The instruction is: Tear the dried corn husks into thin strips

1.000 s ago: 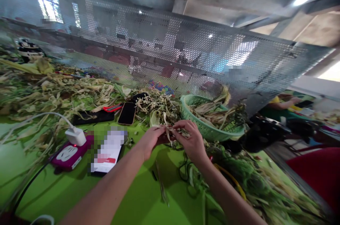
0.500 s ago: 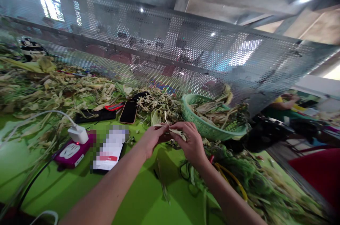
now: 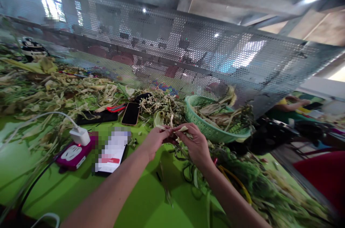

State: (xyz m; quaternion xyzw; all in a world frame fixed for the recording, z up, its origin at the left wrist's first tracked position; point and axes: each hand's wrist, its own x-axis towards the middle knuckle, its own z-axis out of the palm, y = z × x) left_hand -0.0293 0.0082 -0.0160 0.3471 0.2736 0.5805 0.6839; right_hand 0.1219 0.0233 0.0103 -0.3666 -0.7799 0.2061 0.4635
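Head view. Took the clock from the joined fingertips, 12 being straight up the view. Pinched a pale leaf strip (image 3: 184, 128), perhaps husk, between thumb and fingers of the right hand (image 3: 198, 145), with one end sticking up at 1 o'clock. Brought the left hand (image 3: 154, 142) in from 8 o'clock, thumb and forefinger pressed together, apparently on the same piece; could not make out the exact hold, owing to overlapping fingers. Saw a thin upright sliver (image 3: 171, 121) just beyond at 12; could not tell whether held.

Changed within the last half second: turned the strip from a long, flat lie under the right fingers to a short, raised end above them. Saw more of some green stems (image 3: 181, 154) below the right hand at 5. Judged a turn or fold within the grip rather than a release; reckoned the handling of this piece unfinished.

Noted around the grip: pale green perforated basket (image 3: 215, 133) of dried leaves at 2, heap of dried clippings (image 3: 155, 104) at 11, dark-screened smartphone (image 3: 130, 114) at 10, purple power adapter (image 3: 74, 158) near 8, tangle of green leaves (image 3: 256, 176) at 4. Logged one loose strand (image 3: 166, 190) on the green tabletop (image 3: 134, 206) at 6.
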